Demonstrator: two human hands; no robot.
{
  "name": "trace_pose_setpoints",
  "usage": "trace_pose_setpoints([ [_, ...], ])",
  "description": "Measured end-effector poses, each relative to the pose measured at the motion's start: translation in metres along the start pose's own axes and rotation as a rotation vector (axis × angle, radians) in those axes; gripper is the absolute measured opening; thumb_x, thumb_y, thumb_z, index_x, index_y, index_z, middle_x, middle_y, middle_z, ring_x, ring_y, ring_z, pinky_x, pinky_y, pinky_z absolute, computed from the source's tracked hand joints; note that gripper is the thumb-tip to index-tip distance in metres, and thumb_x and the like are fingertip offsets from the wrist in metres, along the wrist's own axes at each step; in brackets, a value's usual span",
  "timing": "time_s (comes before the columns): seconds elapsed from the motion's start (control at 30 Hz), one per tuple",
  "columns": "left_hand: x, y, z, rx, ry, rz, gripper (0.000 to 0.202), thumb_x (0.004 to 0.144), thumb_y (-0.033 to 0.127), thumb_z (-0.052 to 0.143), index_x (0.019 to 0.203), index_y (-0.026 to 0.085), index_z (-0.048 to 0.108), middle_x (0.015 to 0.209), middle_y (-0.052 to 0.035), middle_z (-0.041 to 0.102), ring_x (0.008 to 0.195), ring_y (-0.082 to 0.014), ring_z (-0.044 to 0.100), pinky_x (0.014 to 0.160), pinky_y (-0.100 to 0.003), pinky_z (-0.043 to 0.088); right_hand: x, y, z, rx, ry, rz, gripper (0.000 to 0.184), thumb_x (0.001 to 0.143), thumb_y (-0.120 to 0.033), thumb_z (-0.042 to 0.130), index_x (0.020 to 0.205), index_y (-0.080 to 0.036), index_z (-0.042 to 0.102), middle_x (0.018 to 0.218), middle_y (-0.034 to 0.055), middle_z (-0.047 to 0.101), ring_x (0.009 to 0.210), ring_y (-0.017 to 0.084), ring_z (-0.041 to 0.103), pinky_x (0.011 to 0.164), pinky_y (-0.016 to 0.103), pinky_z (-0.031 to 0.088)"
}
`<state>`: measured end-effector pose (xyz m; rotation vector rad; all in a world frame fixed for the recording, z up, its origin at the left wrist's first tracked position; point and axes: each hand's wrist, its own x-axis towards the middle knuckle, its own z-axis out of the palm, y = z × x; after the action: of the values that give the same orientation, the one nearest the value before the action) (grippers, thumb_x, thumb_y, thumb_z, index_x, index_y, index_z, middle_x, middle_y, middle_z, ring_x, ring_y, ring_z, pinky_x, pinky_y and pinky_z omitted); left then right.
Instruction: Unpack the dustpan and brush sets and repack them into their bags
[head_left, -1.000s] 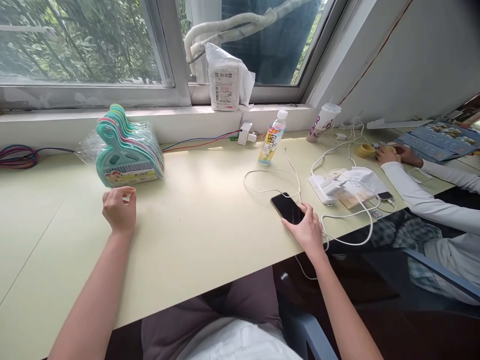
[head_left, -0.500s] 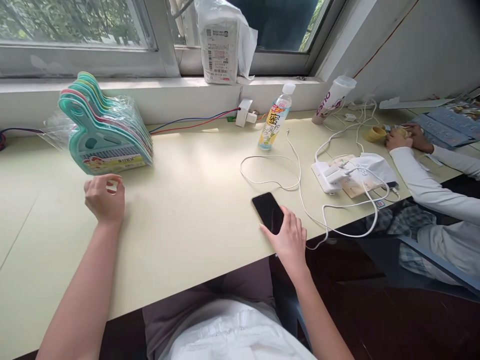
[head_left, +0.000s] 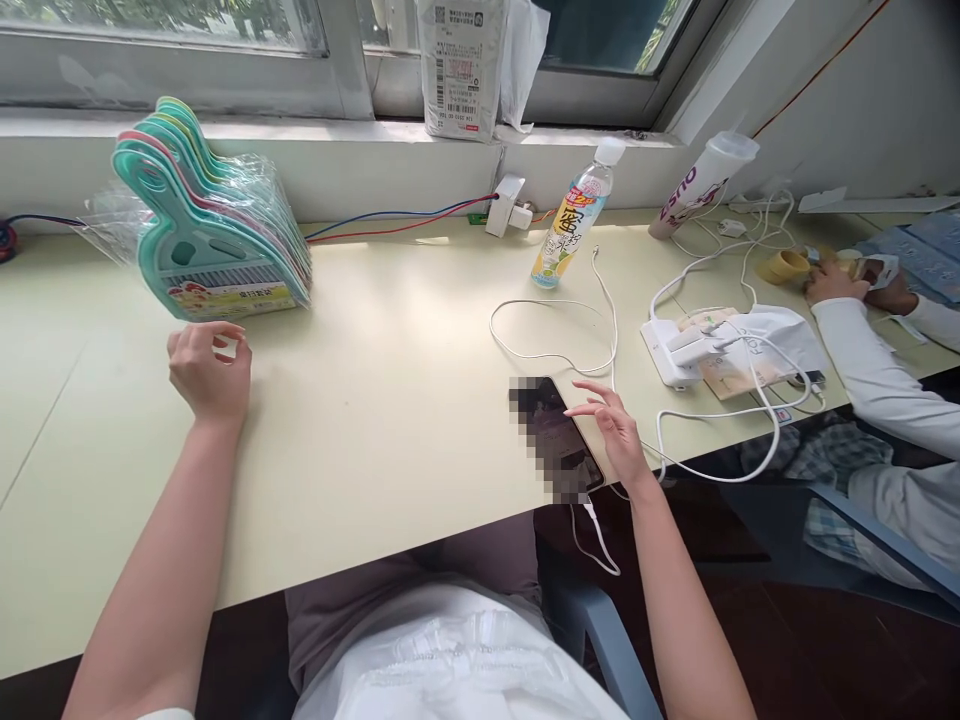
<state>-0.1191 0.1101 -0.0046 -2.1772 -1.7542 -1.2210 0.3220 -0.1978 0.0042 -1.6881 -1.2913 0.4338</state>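
Note:
My left hand (head_left: 210,372) rests on the table near the dustpans, its fingers curled and thumb bent in to form a ring with nothing in it. Just beyond it stands a stack of small teal dustpans (head_left: 202,255), wrapped in clear plastic and carrying a printed label. My right hand (head_left: 616,428) is held at the right side of a smartphone (head_left: 559,430), fingers apart and fingertips over the screen. The phone lies flat near the table's front edge, its screen lit and partly pixelated. From its lower end a white cable (head_left: 596,530) hangs off the edge.
Behind the phone are a drink bottle (head_left: 571,215), a tall cup (head_left: 705,185) and a loose white cable (head_left: 525,355). A power strip (head_left: 667,355) with cords lies to the right. Farther right a co-worker's hands (head_left: 836,280) work near a yellow tape roll (head_left: 784,266).
My right hand has let go of the phone, and its fingers are now spread over it. The phone's screen has lit up. My left hand keeps its pose; the view has shifted slightly.

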Motion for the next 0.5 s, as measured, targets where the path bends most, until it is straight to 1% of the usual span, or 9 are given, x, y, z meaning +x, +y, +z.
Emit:
trace_pose_setpoints([
  [0.13,0.0003,0.0026,0.0005,0.007,-0.022,-0.009,0.013,0.079,0.019,0.056,0.089,0.017,0.064,0.077,-0.0029,0.057,0.074,-0.0161,0.046,0.080,-0.031,0.042,-0.0018,0.0008,0.0032,-0.001,-0.017,0.033,0.052,0.093,-0.059,0.033,0.086,-0.028,0.075,0.134,0.0042,0.053,0.129,0.025,0.044,0.107,0.046,0.038],
  [0.37,0.0011,0.0003,0.0036,0.028,-0.030,0.015,0.019,0.079,0.013,0.051,0.091,0.016,0.065,0.078,-0.0033,0.059,0.073,-0.0158,0.046,0.080,-0.030,0.042,0.0036,0.0000,0.0039,-0.051,-0.071,0.049,0.045,0.090,-0.058,0.041,0.087,-0.030,0.076,0.134,0.0028,0.053,0.129,0.025,0.041,0.108,0.046,0.034],
  [0.5,0.0016,-0.0012,0.0056,0.023,-0.023,0.030,0.015,0.080,0.018,0.055,0.090,0.017,0.065,0.080,-0.0035,0.060,0.079,-0.0163,0.049,0.080,-0.030,0.043,0.0045,0.0005,0.0037,-0.052,-0.075,0.067,0.045,0.090,-0.058,0.041,0.086,-0.030,0.076,0.133,0.0028,0.053,0.129,0.025,0.043,0.108,0.046,0.036],
])
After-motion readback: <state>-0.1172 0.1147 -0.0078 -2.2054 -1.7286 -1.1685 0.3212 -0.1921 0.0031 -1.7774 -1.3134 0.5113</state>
